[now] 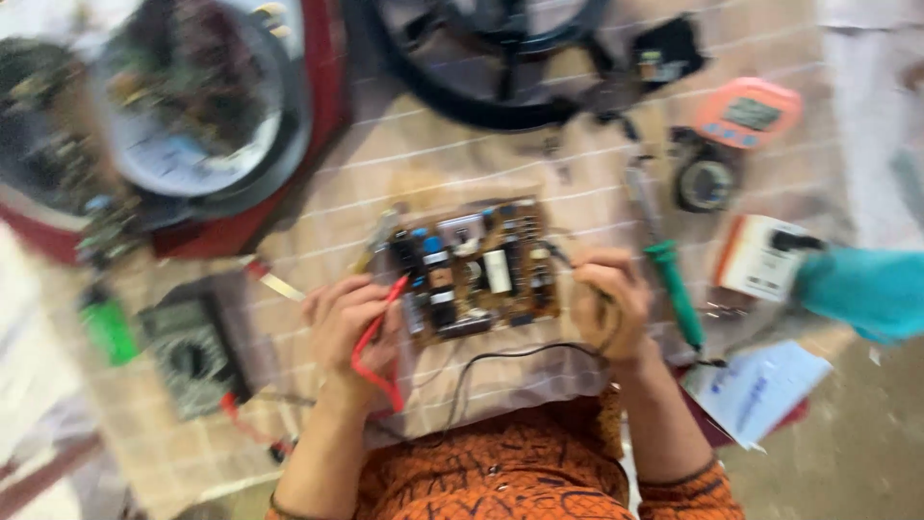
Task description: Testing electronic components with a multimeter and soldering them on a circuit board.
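A brown circuit board [476,270] crowded with components lies flat on the checked cloth [404,154] that covers the bench, between the person's two hands. The left hand [348,327] rests at the board's left edge, its fingers curled around a red test probe [377,337] whose tip points at the board and whose red lead loops back across the wrist. The right hand [608,300] sits at the board's right edge, fingers closed on a thin dark probe; the blur hides its tip, and a black lead [520,354] runs from it along the near side of the board. Left of the left hand, a grey multimeter [195,354] with a round dial lies on the bench, with a small green object [108,327] just beyond it further left. A soldering iron with a green handle [672,284] lies just right of the right hand. Further right sits a white box [760,258], and at the far right an orange meter [749,113] next to a roll of tape [705,181]. A round appliance in a red housing [202,106] fills the far left.
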